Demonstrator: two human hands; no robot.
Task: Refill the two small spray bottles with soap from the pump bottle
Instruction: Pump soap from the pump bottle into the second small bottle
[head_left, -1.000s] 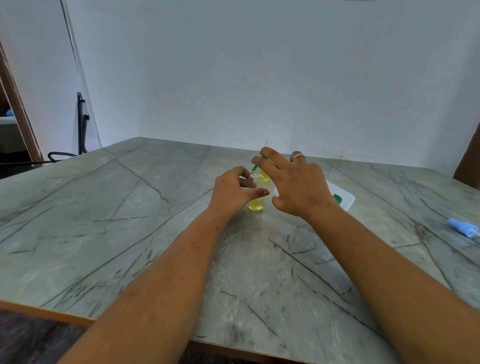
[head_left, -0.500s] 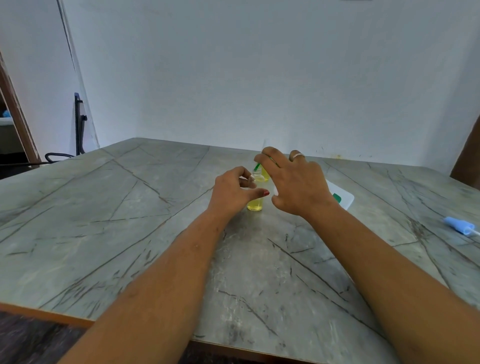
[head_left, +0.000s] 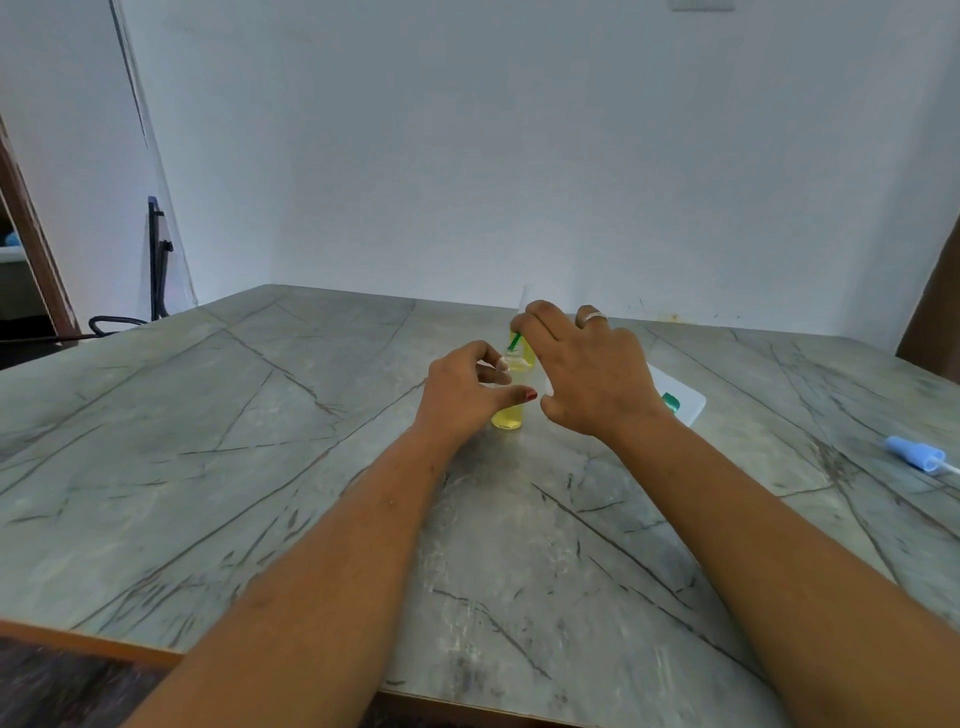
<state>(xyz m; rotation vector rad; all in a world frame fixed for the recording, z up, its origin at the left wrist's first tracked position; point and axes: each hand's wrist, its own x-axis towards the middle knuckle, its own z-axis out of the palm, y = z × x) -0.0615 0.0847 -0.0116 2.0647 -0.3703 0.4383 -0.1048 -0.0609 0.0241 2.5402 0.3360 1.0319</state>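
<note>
Left hand (head_left: 467, 395) pinches the neck of the small spray bottle (head_left: 508, 418) standing on the table (head_left: 260, 441) at frame centre, right hand (head_left: 587, 374) fingers curled over the pump bottle (head_left: 526, 356) just behind, blue spray cap (head_left: 917, 454) at right edge.

No lettering, label, brand or number can be read anywhere; the green mark on the flat white object (head_left: 688, 404) is too blurred to make out.
</note>
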